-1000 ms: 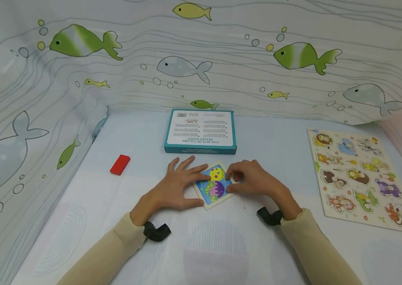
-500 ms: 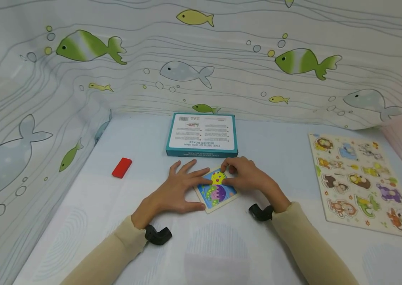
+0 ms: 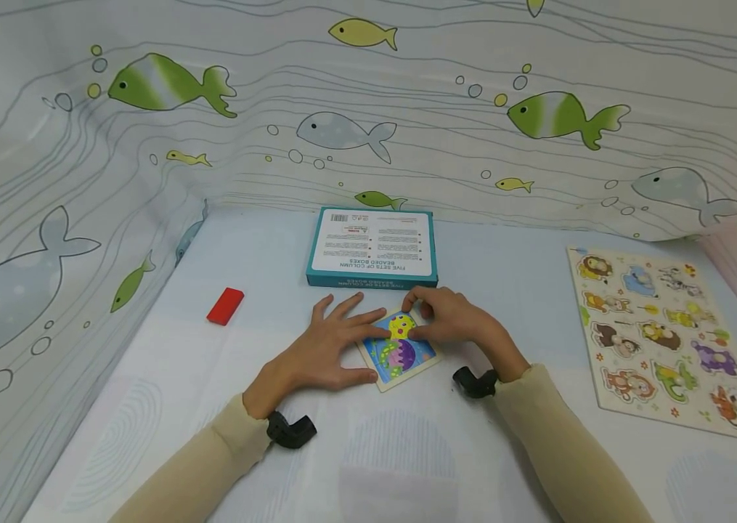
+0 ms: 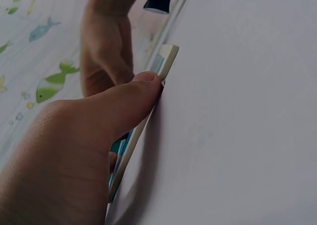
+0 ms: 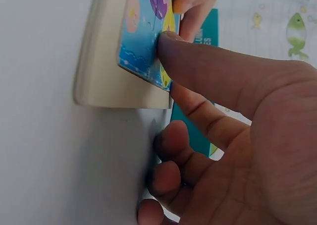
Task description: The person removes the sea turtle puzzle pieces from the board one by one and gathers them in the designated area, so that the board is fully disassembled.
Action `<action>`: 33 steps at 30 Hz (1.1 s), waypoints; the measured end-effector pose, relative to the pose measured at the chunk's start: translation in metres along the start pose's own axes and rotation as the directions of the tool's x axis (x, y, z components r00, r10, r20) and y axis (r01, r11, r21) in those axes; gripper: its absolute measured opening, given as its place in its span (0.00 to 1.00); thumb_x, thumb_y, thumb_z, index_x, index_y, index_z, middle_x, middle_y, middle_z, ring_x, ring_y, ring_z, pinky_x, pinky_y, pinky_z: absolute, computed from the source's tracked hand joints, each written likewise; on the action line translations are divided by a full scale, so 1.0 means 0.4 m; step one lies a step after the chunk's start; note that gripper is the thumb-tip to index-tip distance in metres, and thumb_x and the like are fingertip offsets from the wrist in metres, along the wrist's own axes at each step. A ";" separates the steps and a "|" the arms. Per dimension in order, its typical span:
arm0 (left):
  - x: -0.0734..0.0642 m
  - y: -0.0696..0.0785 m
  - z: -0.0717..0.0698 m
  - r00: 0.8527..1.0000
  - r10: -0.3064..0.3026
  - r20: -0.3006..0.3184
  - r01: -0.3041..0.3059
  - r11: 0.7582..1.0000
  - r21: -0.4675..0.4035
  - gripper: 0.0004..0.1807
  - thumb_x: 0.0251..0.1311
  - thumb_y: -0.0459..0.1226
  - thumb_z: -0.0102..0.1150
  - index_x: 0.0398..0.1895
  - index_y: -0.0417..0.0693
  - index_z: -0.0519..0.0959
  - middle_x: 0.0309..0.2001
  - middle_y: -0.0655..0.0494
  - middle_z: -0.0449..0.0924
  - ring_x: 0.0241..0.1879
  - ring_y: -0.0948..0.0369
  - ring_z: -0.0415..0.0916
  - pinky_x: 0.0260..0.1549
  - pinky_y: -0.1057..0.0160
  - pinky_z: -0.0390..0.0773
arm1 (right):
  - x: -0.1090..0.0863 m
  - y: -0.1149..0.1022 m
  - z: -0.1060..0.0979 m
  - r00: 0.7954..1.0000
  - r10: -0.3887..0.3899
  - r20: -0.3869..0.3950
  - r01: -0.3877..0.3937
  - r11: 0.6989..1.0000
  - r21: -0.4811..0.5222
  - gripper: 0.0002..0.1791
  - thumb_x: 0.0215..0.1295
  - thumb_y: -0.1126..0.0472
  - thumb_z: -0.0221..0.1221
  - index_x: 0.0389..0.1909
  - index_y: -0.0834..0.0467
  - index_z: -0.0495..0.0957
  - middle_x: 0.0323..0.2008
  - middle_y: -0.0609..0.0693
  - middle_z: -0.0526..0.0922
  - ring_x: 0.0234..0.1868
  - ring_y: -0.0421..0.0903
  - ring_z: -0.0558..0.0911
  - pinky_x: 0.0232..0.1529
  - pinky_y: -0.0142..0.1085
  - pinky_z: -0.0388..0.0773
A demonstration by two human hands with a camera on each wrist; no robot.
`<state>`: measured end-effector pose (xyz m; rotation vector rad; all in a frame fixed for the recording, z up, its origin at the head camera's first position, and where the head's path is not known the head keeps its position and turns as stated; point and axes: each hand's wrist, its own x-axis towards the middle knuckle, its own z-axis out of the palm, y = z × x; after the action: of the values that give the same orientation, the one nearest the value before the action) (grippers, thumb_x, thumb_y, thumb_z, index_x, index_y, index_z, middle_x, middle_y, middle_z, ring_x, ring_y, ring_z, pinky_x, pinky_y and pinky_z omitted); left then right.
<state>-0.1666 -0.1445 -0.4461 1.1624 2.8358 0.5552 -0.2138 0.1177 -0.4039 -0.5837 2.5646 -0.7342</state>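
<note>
A small square wooden jigsaw puzzle [image 3: 397, 357], showing a yellow chick in a purple eggshell on blue, lies at an angle on the cloth in the head view. My left hand [image 3: 321, 350] rests at its left side, fingers spread; the index fingertip is on the picture and the thumb [image 4: 133, 98] is against the pale wooden edge. At the far right corner my right hand [image 3: 453, 317] pinches the puzzle. Its thumb [image 5: 171, 44] lies on the picture and the index finger is at the edge, the other fingers curled below.
Just beyond the puzzle lies a teal and white box [image 3: 372, 247]. A red block [image 3: 226, 306] is to the left. On the right is a large wooden animal puzzle board [image 3: 669, 338]. Fish-patterned cloth [image 3: 433, 156] rises behind.
My right hand has moved from the puzzle's right edge up to its far right corner, thumb now by the chick. My left hand has stayed in place. The head view has shifted slightly.
</note>
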 end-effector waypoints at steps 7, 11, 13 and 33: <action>0.001 0.000 0.001 1.000 -0.001 0.006 0.001 1.000 0.019 0.37 0.57 0.68 0.57 0.71 0.73 0.71 0.79 0.66 0.60 0.82 0.47 0.44 0.72 0.29 0.39 | 0.011 -0.005 -0.007 0.999 0.010 0.050 -0.011 1.000 0.018 0.20 0.59 0.57 0.72 0.50 0.51 0.76 0.30 0.50 0.73 0.33 0.46 0.74 0.34 0.36 0.67; 0.001 -0.001 0.002 1.000 0.000 0.011 0.000 0.999 0.033 0.38 0.58 0.68 0.57 0.72 0.73 0.70 0.80 0.66 0.58 0.83 0.47 0.43 0.72 0.28 0.39 | 0.014 -0.009 -0.009 0.998 0.009 0.067 -0.011 1.000 0.027 0.20 0.60 0.58 0.72 0.50 0.51 0.76 0.29 0.50 0.73 0.33 0.46 0.74 0.34 0.36 0.68; 0.001 -0.001 0.002 1.000 -0.001 0.014 0.000 0.999 0.033 0.38 0.58 0.68 0.56 0.72 0.73 0.70 0.80 0.66 0.57 0.83 0.47 0.42 0.72 0.28 0.39 | 0.014 -0.012 -0.010 0.997 0.008 0.070 -0.010 0.999 0.031 0.20 0.60 0.58 0.72 0.49 0.52 0.76 0.29 0.50 0.73 0.33 0.46 0.74 0.34 0.36 0.69; 0.001 -0.004 0.006 1.000 0.009 0.004 -0.009 1.000 0.016 0.38 0.57 0.68 0.57 0.72 0.74 0.69 0.80 0.67 0.57 0.82 0.46 0.43 0.72 0.29 0.38 | 0.018 -0.013 -0.012 0.997 -0.038 0.065 0.032 0.995 0.097 0.20 0.59 0.62 0.72 0.47 0.56 0.73 0.33 0.50 0.72 0.40 0.47 0.74 0.42 0.36 0.72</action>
<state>-0.1674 -0.1447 -0.4488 1.1779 2.8389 0.5308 -0.2206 0.1120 -0.3993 -0.6133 2.4479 -0.8310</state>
